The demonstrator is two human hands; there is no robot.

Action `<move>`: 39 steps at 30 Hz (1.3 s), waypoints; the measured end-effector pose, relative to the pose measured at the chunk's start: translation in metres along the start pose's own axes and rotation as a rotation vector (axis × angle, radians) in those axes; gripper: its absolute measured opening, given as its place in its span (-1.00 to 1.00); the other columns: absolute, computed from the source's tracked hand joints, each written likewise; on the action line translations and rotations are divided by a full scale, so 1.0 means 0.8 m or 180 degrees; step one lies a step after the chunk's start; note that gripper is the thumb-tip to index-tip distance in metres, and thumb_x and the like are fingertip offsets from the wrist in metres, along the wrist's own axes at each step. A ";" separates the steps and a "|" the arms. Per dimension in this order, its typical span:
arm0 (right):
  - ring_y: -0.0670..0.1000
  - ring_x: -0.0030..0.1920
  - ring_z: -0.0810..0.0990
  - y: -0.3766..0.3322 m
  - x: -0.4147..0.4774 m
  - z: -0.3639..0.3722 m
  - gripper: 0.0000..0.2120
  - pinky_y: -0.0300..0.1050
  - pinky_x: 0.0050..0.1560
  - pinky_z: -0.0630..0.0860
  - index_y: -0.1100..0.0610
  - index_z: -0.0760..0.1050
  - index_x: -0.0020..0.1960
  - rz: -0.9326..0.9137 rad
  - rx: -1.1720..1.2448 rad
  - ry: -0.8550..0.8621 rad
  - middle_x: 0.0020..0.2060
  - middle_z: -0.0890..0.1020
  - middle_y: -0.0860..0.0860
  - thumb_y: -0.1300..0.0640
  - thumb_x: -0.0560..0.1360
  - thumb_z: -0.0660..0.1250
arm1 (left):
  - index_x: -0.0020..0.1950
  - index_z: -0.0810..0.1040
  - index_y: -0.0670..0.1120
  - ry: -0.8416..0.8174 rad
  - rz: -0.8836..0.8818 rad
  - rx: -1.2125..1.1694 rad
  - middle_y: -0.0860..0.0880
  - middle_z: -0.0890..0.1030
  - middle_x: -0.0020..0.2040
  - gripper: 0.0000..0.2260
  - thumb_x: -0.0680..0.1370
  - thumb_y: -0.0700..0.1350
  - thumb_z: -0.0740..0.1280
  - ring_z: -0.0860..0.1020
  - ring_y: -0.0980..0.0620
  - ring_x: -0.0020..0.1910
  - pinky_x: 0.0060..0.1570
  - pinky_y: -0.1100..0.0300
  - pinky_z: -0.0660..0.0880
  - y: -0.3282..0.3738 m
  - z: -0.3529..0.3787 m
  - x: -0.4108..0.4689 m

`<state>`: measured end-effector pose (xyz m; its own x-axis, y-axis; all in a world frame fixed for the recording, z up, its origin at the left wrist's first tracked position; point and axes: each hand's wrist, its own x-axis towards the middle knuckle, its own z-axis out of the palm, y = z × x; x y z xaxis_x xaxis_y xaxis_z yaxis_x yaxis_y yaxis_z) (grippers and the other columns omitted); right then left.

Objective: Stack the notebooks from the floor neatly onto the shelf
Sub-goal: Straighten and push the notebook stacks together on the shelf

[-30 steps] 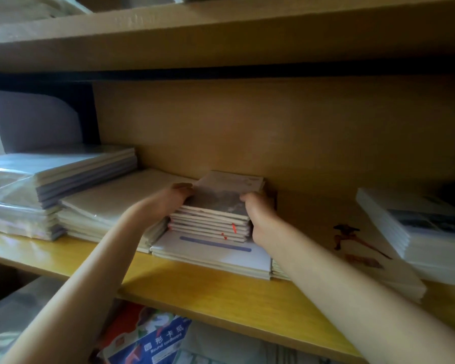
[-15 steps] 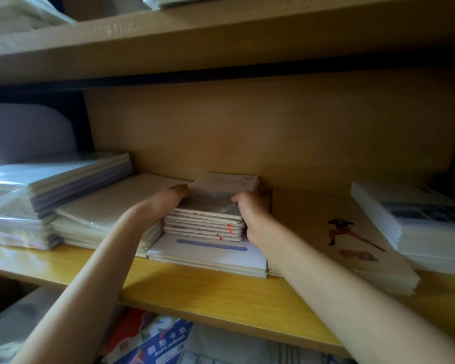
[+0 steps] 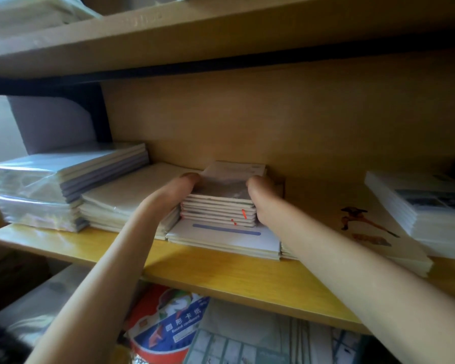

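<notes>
On the yellow wooden shelf (image 3: 221,274), the small stack of notebooks (image 3: 218,208) sits on a wider white notebook with a blue stripe (image 3: 229,239). My left hand (image 3: 168,195) grips its left side and my right hand (image 3: 264,199) grips its right side, each thumb over the top cover. Just beside it on the left lies a cream pile (image 3: 132,200), then a plastic-wrapped pile (image 3: 63,185). On the right lie a pile with a drawing (image 3: 365,224) and a white pile (image 3: 418,208).

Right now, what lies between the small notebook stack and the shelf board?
In the head view, a white pile with a blue stripe lies between the notebook stack and the shelf.
</notes>
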<state>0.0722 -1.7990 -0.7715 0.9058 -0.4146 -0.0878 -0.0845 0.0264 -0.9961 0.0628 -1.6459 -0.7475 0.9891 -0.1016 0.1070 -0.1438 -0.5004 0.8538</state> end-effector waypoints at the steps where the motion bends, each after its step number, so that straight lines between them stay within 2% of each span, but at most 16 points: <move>1: 0.12 0.17 0.50 -0.003 -0.009 -0.003 -0.45 -0.10 0.01 0.35 0.18 0.30 0.29 -0.0059 -0.0096 0.0107 0.12 0.41 0.02 -0.04 0.36 0.03 | 0.11 0.53 -0.09 0.0063 0.0056 0.0020 -0.15 0.61 0.10 -0.73 0.62 0.00 0.11 0.56 -0.02 -0.05 0.06 0.15 0.41 -0.001 -0.001 -0.002; 2: 0.14 0.24 0.46 -0.005 -0.016 -0.007 -0.39 -0.05 0.07 0.34 0.21 0.31 0.31 -0.0184 -0.0232 0.0160 0.19 0.44 0.05 -0.04 0.33 0.02 | 0.18 0.51 -0.10 0.0115 0.0171 0.0153 -0.12 0.58 0.17 -0.70 0.61 0.04 0.14 0.55 -0.01 0.02 0.12 0.13 0.40 -0.004 -0.004 -0.006; 5: 0.13 0.05 0.50 -0.004 -0.053 -0.025 -0.81 -0.04 -0.05 0.40 0.17 0.36 0.07 -0.0473 -0.0156 -0.0131 0.08 0.48 0.13 0.13 0.50 0.15 | 0.41 0.36 -0.07 0.0169 0.0668 0.1110 -0.07 0.50 0.31 -0.48 0.51 0.11 0.31 0.48 -0.06 0.24 0.20 0.12 0.37 -0.013 -0.018 -0.033; 6: 0.12 0.04 0.49 -0.002 -0.066 -0.034 -0.81 -0.05 -0.05 0.41 0.16 0.34 0.11 -0.0429 -0.0234 -0.0459 0.10 0.47 0.11 0.17 0.51 0.20 | 0.41 0.36 -0.07 0.0124 0.0901 0.1435 -0.06 0.52 0.28 -0.45 0.47 0.06 0.38 0.49 -0.06 0.22 0.15 0.15 0.39 -0.014 -0.024 -0.043; 7: 0.09 0.08 0.47 0.001 -0.077 -0.041 -0.67 -0.07 0.01 0.41 0.17 0.30 0.25 -0.0441 -0.0512 -0.0803 0.17 0.45 0.11 0.19 0.50 0.24 | 0.40 0.37 -0.07 0.0074 0.1091 0.1721 -0.05 0.54 0.24 -0.42 0.43 0.00 0.45 0.50 -0.05 0.19 0.12 0.17 0.41 -0.017 -0.028 -0.049; 9: 0.08 0.16 0.45 0.012 -0.091 -0.045 -0.23 -0.12 0.12 0.43 0.14 -0.06 0.52 -0.0696 -0.1714 -0.1083 0.40 0.27 0.14 0.20 0.48 0.33 | 0.41 0.35 -0.01 0.0189 0.1208 0.2078 -0.04 0.54 0.24 -0.35 0.36 -0.08 0.51 0.51 -0.05 0.19 0.12 0.12 0.46 -0.023 -0.033 -0.053; 11: 0.08 0.11 0.52 0.025 -0.095 -0.039 -0.04 -0.15 -0.02 0.52 0.03 -0.36 0.51 -0.1175 -0.2943 -0.0706 0.47 0.13 0.19 0.17 0.49 0.36 | 0.43 0.31 0.07 0.0431 0.1046 0.2157 -0.05 0.52 0.26 -0.32 0.36 -0.09 0.50 0.51 -0.07 0.18 0.10 0.07 0.49 -0.030 -0.031 -0.047; 12: 0.10 0.10 0.54 0.032 -0.091 -0.035 -0.05 -0.11 -0.07 0.55 -0.01 -0.37 0.50 -0.1511 -0.3375 -0.0461 0.46 0.16 0.21 0.15 0.50 0.34 | 0.41 0.33 0.11 0.0484 0.0974 0.2132 -0.05 0.54 0.24 -0.34 0.36 -0.08 0.49 0.52 -0.08 0.15 0.08 0.06 0.50 -0.032 -0.029 -0.044; 15: 0.26 0.32 0.39 0.037 -0.078 -0.029 -0.23 0.12 0.19 0.47 -0.04 -0.22 0.52 -0.2038 -0.3978 0.0168 0.48 0.05 0.29 0.17 0.56 0.26 | 0.35 0.38 0.18 0.0597 0.0883 0.2121 -0.03 0.59 0.16 -0.40 0.36 -0.04 0.48 0.55 -0.09 0.08 0.02 0.05 0.54 -0.035 -0.023 -0.039; 17: 0.23 0.26 0.46 0.029 -0.076 -0.033 -0.31 0.05 0.13 0.50 0.00 -0.11 0.53 -0.1941 -0.4031 0.0047 0.49 0.02 0.29 0.10 0.57 0.25 | 0.34 0.38 0.19 0.0737 0.0888 0.2259 -0.03 0.59 0.16 -0.43 0.38 -0.05 0.46 0.56 -0.09 0.06 0.00 0.06 0.54 -0.033 -0.020 -0.036; 21: 0.20 0.16 0.55 0.027 -0.085 -0.043 -0.38 0.02 -0.02 0.53 -0.01 0.00 0.52 -0.2113 -0.4080 -0.0070 0.46 0.16 0.26 0.05 0.57 0.24 | 0.34 0.38 0.18 0.0887 0.0906 0.2534 -0.05 0.59 0.14 -0.45 0.39 -0.06 0.45 0.56 -0.11 0.04 -0.04 0.07 0.53 -0.031 -0.017 -0.031; 26: 0.15 0.13 0.57 0.031 -0.087 -0.041 -0.43 0.07 0.03 0.56 -0.06 0.15 0.48 -0.2262 -0.3730 0.0001 0.30 0.42 0.18 0.11 0.54 0.30 | 0.32 0.41 0.15 0.0935 0.0951 0.2528 -0.06 0.60 0.13 -0.44 0.36 -0.06 0.47 0.56 -0.13 0.04 -0.06 0.09 0.50 -0.033 -0.017 -0.031; 29: 0.16 0.11 0.57 0.031 -0.093 -0.044 -0.42 0.02 0.00 0.55 -0.08 0.14 0.48 -0.2271 -0.3679 0.0005 0.23 0.48 0.16 0.00 0.53 0.30 | 0.30 0.44 0.11 0.0901 0.0933 0.2172 -0.05 0.60 0.15 -0.45 0.33 -0.09 0.48 0.56 -0.12 0.07 -0.01 0.07 0.52 -0.037 -0.020 -0.034; 33: 0.16 0.05 0.60 0.027 -0.108 -0.054 -0.43 -0.11 -0.23 0.39 -0.03 0.13 0.49 -0.2364 -0.4020 0.0340 0.09 0.61 0.11 -0.13 0.55 0.21 | 0.28 0.47 0.04 0.0783 0.0955 0.2028 -0.06 0.61 0.13 -0.44 0.31 -0.12 0.50 0.55 -0.11 0.08 0.01 0.10 0.48 -0.036 -0.022 -0.034; 36: 0.15 0.07 0.60 0.027 -0.111 -0.054 -0.47 -0.11 -0.20 0.43 -0.03 0.15 0.49 -0.2358 -0.4090 0.0416 0.09 0.62 0.11 -0.04 0.57 0.22 | 0.27 0.47 0.04 0.0791 0.0972 0.2033 -0.06 0.63 0.08 -0.47 0.32 -0.11 0.51 0.56 -0.10 0.04 -0.01 0.13 0.47 -0.037 -0.022 -0.033; 39: 0.13 0.11 0.58 0.032 -0.101 -0.051 -0.48 -0.02 -0.02 0.56 -0.05 0.21 0.48 -0.2145 -0.3389 0.0272 0.15 0.60 0.10 0.13 0.56 0.27 | 0.27 0.47 0.03 0.0883 0.1041 0.1989 -0.06 0.64 0.05 -0.51 0.36 -0.11 0.47 0.58 -0.10 0.02 -0.02 0.13 0.48 -0.044 -0.020 -0.033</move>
<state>-0.0201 -1.8016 -0.7892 0.8729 -0.1188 0.4731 0.0547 -0.9400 -0.3369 0.0427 -1.6116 -0.7723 0.8530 -0.1499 0.5000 -0.3417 -0.8845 0.3178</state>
